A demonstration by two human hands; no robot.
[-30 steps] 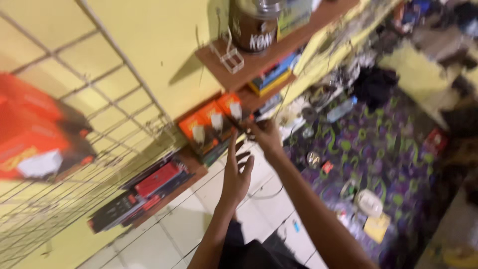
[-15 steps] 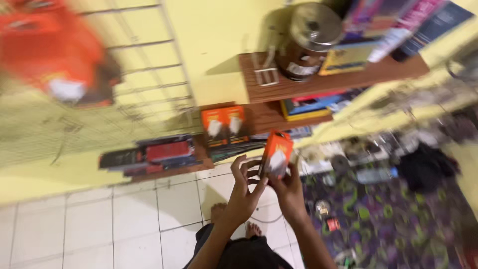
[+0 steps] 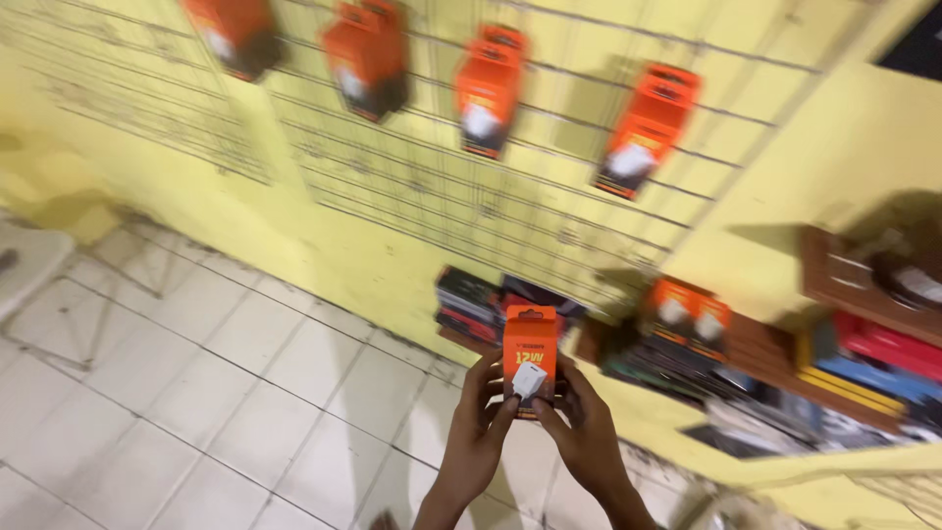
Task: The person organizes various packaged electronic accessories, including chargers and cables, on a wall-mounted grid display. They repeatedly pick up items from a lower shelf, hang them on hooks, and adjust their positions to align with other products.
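I hold a small orange box (image 3: 530, 355) with a white charger pictured on its front, upright between both hands, low and right of middle in my view. My left hand (image 3: 481, 417) comes up from below with the fingers curled round the box's left edge, the thumb pressing its front. My right hand (image 3: 581, 422) mirrors it, fingers wrapped behind the right edge and the thumb near the lower front. Both forearms rise close together from the near edge. Beyond, a wire grid (image 3: 442, 167) on the yellow wall carries more orange boxes (image 3: 643, 128), and a wooden shelf (image 3: 785, 363) to the right holds others.
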